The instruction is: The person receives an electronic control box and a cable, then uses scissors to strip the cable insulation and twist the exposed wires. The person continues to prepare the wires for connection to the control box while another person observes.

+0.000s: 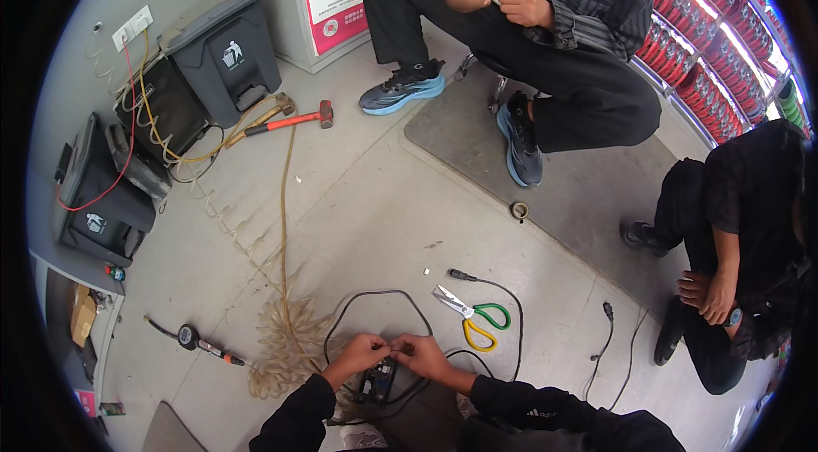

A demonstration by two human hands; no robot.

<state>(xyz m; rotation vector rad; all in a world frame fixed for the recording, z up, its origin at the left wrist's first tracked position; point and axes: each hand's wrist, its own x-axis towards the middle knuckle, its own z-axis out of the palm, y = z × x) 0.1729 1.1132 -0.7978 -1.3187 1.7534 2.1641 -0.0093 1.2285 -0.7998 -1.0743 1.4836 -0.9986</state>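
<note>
My left hand [363,353] and my right hand [419,357] meet low in the middle, fingertips pinched together. Whatever lies between the fingers is too small to make out. Right below them is a small black device [377,382], partly covered by my hands, with its details hard to read. A black cable [373,293] loops around behind my hands, and another stretch ends in a black connector [460,275] on the floor. To the right of that, scissors [464,316] with one green and one yellow handle lie with their blades spread.
A coiled clear hose [285,337] and an inflator gauge [189,337] lie to the left. Hammers [294,117] rest near grey bins [223,56]. A tape roll [519,211] sits by a dark mat [562,188]. Two people sit across and at right; thin cables [601,341] lie nearby.
</note>
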